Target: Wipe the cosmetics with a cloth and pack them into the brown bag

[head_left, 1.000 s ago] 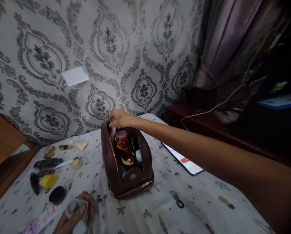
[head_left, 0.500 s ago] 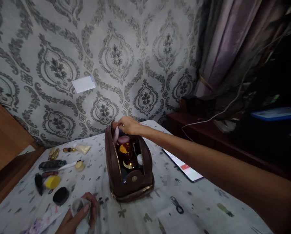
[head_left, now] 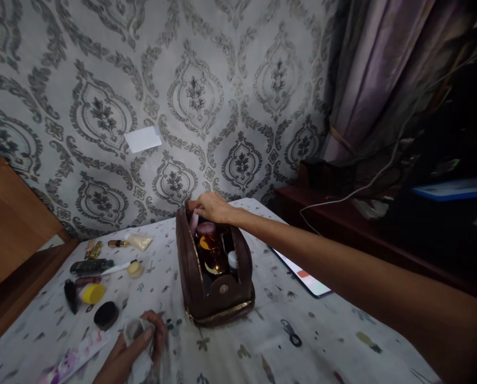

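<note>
A brown zippered toiletry bag (head_left: 188, 288) stands open on the patterned cloth. Inside it are an amber bottle (head_left: 212, 250), a white-capped container (head_left: 232, 260) and a mauve rounded item (head_left: 206, 228). At the bag's far end, my right hand (head_left: 213, 207) has its fingers pinched on the top of a slim pale-pink item (head_left: 194, 223), whose lower part is hidden in the bag. My left hand (head_left: 132, 346), lower left, is closed around a crumpled, whitish, partly see-through wrap (head_left: 140, 357); its exact kind is unclear.
Left of the bag lie a black round jar (head_left: 106, 316), a yellow-lidded pot (head_left: 93, 293), a cream tube (head_left: 139, 241), a dark bottle (head_left: 91, 266) and a pink-and-white tube (head_left: 76, 357). A lit phone (head_left: 308, 277) rests under my right forearm. The patterned wall (head_left: 198, 133) rises behind.
The view has shifted slightly, so everything appears a little farther right. The pale-pink item shows slightly less above the bag's contents. Both hands keep their holds.
</note>
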Motion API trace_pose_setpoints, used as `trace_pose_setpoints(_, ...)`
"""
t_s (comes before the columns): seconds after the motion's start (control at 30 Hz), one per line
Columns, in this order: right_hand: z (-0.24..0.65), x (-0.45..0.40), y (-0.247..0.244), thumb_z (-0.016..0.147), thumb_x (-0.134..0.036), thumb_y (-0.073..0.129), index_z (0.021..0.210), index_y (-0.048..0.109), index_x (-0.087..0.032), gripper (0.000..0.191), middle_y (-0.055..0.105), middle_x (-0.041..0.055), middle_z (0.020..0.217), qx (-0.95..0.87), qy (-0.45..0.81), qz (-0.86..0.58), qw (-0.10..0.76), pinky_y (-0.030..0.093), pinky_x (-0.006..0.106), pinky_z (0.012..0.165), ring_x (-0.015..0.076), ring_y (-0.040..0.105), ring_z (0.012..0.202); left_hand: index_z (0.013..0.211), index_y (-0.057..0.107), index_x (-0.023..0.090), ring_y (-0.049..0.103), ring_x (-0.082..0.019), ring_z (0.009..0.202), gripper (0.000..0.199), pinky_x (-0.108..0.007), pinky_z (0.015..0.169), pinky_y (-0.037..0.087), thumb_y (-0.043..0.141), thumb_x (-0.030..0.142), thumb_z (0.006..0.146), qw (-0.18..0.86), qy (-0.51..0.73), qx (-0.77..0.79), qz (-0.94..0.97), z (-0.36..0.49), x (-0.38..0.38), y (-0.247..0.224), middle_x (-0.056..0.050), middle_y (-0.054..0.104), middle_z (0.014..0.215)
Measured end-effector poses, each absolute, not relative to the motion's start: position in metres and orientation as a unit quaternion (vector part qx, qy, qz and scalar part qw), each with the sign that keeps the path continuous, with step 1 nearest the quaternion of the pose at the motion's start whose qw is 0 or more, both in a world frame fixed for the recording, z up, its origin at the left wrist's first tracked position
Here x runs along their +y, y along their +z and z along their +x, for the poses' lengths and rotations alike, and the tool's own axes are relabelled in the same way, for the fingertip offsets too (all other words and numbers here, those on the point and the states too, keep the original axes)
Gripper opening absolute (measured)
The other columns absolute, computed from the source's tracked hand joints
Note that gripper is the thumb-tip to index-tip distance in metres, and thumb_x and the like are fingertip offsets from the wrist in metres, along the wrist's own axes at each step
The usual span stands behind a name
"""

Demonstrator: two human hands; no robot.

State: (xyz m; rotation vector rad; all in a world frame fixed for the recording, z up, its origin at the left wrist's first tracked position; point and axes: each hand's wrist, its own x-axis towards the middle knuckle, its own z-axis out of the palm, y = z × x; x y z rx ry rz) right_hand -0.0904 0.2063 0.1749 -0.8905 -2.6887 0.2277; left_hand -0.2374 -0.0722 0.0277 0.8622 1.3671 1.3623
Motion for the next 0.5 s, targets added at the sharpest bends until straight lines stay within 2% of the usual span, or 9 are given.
trace_pose_setpoints(0.33,-0.0904,0.2062,0.1714,0.087,-0.024,0.059,0.099,0.077,-0.018,0.022,0.074,0.0091,0.095,-0.935,0.072,-0.308,0.158,0.042,0.024,0.069,0.0202,0.066,0.09,0.077,0.065,0.016,0.052,-0.012,0.06,0.041,-0.021,0.056,0.041,0.079,0.053,0.069,0.485,0.578,0.574,0.317,-0.231,-0.0752,0.0317,-0.002,0.059,0.066)
trace_pose_setpoints(0.5,-0.0828,0.1978,0.1789,0.09,-0.02,0.053,0.097,0.076,-0.016,0.024,0.075,0.0076,0.092,-0.93,0.08,-0.307,0.185,0.04,0.023,0.069,0.0172,0.064,0.085,0.079,0.064,0.016,0.053,-0.012,0.061,0.036,-0.021,0.058,0.042,0.077,0.049,0.074,0.492,0.588,0.557,0.32,-0.2329,-0.0762,0.0279,-0.001,0.059,0.067)
